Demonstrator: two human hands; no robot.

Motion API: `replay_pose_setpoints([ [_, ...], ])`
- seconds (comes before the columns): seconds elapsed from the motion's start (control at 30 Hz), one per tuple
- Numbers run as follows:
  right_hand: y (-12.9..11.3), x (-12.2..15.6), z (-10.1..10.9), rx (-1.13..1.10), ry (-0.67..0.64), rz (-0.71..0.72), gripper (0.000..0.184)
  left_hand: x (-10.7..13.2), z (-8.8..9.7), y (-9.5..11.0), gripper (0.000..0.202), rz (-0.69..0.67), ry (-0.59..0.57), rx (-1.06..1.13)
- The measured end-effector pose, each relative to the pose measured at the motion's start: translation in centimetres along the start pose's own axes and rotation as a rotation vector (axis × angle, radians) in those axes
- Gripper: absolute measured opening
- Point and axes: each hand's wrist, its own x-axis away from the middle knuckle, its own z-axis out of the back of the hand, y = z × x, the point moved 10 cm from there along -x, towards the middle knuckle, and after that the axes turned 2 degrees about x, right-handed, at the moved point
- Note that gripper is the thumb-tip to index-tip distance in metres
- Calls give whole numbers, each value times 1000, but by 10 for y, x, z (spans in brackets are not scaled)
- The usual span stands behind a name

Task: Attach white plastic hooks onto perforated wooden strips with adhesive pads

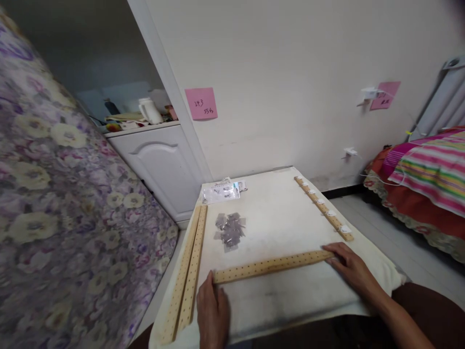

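A light wooden strip with rows of small holes (269, 266) lies crosswise near the front of the table. My left hand (212, 310) grips its left end, thumb and fingers closed around it. At the other end, my right hand (347, 269) pinches the tip between thumb and fingers. Beyond the strip is a pile of small clear packets (230, 230) with what look like metal bits inside. Two more perforated strips (192, 266) lie side by side along the left edge. On the right, another strip (323, 209) carries several white round pieces.
The table has a cream cloth (269, 208). A printed clear package (221, 192) lies at its far left corner. A floral curtain (72, 194) hangs at left, beside a white cabinet (156, 169) with a jug (150, 111). A bed (428, 179) stands at right.
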Motion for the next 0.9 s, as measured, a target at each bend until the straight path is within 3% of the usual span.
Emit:
replay_pose_setpoints([
  [0.47,4,2,4,30,97,-12,35,0,-6,-1,53,-33,45,-76],
  [0.9,6,4,0,63,38,-38,34,6,-2,-2,51,-33,111,-33],
])
